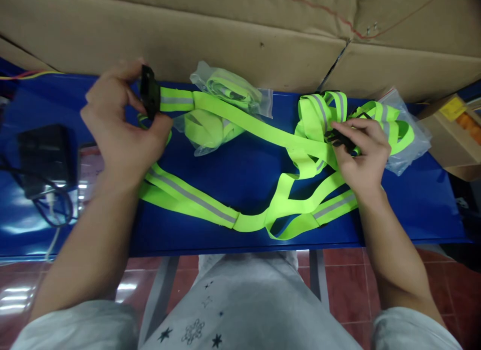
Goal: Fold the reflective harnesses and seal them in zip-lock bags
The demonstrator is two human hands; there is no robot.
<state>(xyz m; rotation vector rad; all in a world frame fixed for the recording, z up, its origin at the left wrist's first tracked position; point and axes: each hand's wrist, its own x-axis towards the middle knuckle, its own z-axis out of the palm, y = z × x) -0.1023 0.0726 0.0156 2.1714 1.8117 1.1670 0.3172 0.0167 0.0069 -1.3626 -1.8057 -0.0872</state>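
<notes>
My left hand (124, 119) pinches a black plastic buckle (149, 92) at the end of a neon-yellow reflective strap (240, 120). The strap stretches across to my right hand (363, 152), whose fingers are closed on another black buckle piece (340, 138). Below, more of the same webbing (191, 197), with grey reflective strips, lies in loops along the table's near side. Behind the stretched strap are rolled yellow straps in a clear plastic bag (235, 89). By my right hand, loose coils of strap (319, 112) lie against another clear bag (408, 134).
The blue table (240, 157) ends at a near edge in front of my body. Large cardboard boxes (225, 44) stand along its back. At left are a black box-shaped device (47, 159) with cables and a phone-like object (88, 174). An open carton (451, 134) stands at right.
</notes>
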